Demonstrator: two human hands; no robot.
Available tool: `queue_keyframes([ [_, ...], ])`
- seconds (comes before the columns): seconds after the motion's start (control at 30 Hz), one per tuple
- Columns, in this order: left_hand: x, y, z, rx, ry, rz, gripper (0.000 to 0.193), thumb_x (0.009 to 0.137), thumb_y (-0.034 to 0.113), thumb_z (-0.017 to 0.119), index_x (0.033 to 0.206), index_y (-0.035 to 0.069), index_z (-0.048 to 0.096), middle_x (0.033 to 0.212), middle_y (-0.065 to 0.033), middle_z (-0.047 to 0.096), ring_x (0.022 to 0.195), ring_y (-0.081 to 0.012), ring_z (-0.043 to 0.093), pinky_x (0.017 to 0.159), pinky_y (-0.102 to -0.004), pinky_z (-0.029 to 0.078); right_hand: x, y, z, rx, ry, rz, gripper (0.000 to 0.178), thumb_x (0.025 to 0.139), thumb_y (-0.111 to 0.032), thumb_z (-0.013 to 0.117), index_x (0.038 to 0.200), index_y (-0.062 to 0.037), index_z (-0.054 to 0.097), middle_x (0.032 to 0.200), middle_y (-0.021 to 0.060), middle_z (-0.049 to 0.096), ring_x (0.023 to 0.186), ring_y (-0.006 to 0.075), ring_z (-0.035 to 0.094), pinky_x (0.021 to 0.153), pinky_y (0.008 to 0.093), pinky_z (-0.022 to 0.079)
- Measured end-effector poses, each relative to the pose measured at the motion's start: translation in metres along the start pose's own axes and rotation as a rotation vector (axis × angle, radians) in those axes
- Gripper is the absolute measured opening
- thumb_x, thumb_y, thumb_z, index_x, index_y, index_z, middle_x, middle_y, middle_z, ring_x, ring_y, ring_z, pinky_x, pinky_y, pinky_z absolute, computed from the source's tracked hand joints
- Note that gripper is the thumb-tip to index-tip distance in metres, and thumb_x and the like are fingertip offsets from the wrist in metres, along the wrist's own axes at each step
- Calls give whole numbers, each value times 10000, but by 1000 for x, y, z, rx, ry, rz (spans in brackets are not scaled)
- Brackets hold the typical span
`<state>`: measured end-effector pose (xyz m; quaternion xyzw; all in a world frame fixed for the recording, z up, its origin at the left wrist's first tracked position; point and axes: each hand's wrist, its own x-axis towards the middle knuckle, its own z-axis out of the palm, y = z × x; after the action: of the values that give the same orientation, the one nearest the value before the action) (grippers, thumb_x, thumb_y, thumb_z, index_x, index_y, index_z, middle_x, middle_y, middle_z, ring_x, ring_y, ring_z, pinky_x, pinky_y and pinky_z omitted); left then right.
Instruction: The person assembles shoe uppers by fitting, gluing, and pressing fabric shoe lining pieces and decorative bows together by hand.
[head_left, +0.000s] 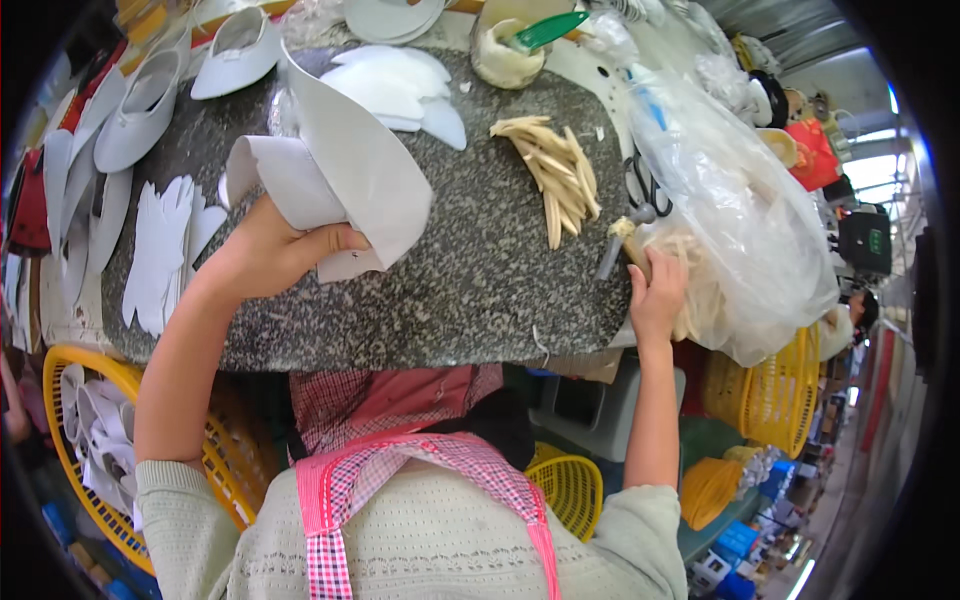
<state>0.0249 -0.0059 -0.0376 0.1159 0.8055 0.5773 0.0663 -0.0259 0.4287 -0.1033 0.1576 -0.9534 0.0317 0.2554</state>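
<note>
My left hand (285, 245) grips a pale grey shoe upper (370, 160), a curved piece held raised above the dark speckled stone slab (450, 270). The thumb presses on its near lower edge, and the other fingers are hidden behind it. At the slab's right edge, my right hand (660, 290) has its fingers closed round the handle of a small hammer (610, 252) with a metal head. Part of that handle is covered by the fingers. Beside this hand, black-handled scissors (645, 185) lie partly under a clear plastic bag (740, 200).
Tan strips (555, 175) lie in a pile on the slab. White cut pieces (165, 250) are stacked at left, more (395, 85) at the back. A glue pot (505, 60) holds a green-handled brush (550, 30). Finished-looking uppers (145, 110) line the left. Yellow baskets (60, 440) stand below.
</note>
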Motion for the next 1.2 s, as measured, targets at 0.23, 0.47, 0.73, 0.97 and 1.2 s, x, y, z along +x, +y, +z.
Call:
queue_keyframes([
  [0.23, 40, -7, -5, 142, -221, -26, 134, 786, 3, 608, 919, 7, 626, 910, -72, 649, 911, -193, 601, 823, -331, 465, 111, -62, 15, 413, 21, -44, 198, 723, -88, 632, 906, -37, 576, 898, 124, 586, 896, 312, 530, 793, 379, 416],
  [0.47, 28, -46, -21, -3, -292, -82, 160, 737, -93, 567, 831, 14, 642, 863, -102, 659, 946, -241, 619, 875, -361, 466, 145, -65, 25, 383, -401, 100, 206, 701, -124, 651, 884, -72, 572, 804, 80, 617, 727, 263, 596, 645, 379, 462],
  [0.73, 29, -44, -22, -101, -261, -132, 126, 754, -102, 542, 798, 0, 601, 850, -97, 648, 940, -234, 617, 893, -368, 459, 129, -43, 54, 517, -236, 245, 202, 734, -132, 648, 925, -87, 600, 763, 67, 607, 661, 265, 592, 619, 366, 465],
  [0.97, 26, -45, -21, -66, -250, -120, 147, 729, -115, 547, 800, 0, 605, 839, -98, 651, 941, -238, 617, 886, -366, 459, 110, -61, 21, 407, -258, 92, 202, 735, -162, 667, 911, -74, 622, 754, 83, 619, 659, 242, 593, 607, 335, 461],
  [1.2, 16, -45, -25, 59, -222, -57, 210, 704, -110, 547, 862, 11, 615, 857, -106, 649, 897, -242, 623, 836, -359, 472, 105, -51, 9, 1082, -662, 537, 71, 845, -133, 566, 873, -76, 532, 790, 10, 649, 631, 53, 581, 492, 159, 374],
])
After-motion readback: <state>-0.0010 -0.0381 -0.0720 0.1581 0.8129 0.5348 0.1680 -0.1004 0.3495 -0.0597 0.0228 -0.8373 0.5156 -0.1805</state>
